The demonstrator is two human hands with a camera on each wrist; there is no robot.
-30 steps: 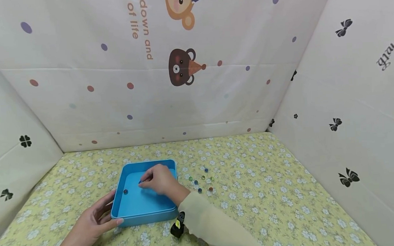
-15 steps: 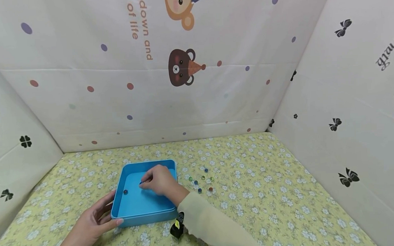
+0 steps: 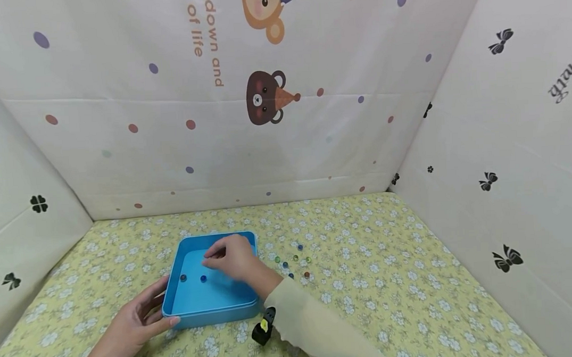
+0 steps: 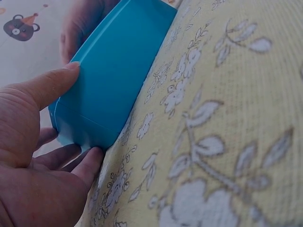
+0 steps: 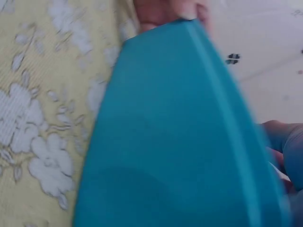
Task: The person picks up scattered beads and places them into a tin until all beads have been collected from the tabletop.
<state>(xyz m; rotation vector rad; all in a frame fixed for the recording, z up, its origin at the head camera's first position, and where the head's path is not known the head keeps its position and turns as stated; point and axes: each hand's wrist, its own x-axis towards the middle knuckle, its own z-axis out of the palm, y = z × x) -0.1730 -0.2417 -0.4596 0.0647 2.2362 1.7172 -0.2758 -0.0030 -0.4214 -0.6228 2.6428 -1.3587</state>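
A shallow blue plastic box (image 3: 210, 311) stands on the cloth in the head view. Two marbles lie on its floor: a dark one (image 3: 183, 278) at the left and a blue one (image 3: 203, 278) beside it. My left hand (image 3: 131, 321) holds the box's near left corner, thumb on the front wall and fingers along the side; the left wrist view shows this grip on the box (image 4: 111, 66). Over the inside of the box hovers my right hand (image 3: 234, 259), thumb and fingers apart with nothing seen between them. The box wall hides most of that hand in the right wrist view.
Several loose marbles lie right of the box, among them a blue one (image 3: 300, 247), a green one (image 3: 277, 260) and a reddish one (image 3: 307, 275). The flowered cloth (image 3: 391, 291) meets printed white walls (image 3: 337, 144) at the back and sides.
The blue marble has left my right fingers and now lies on the box floor, nearer the dark one. My right hand has lifted slightly and its fingers have parted. The left hand keeps its hold.
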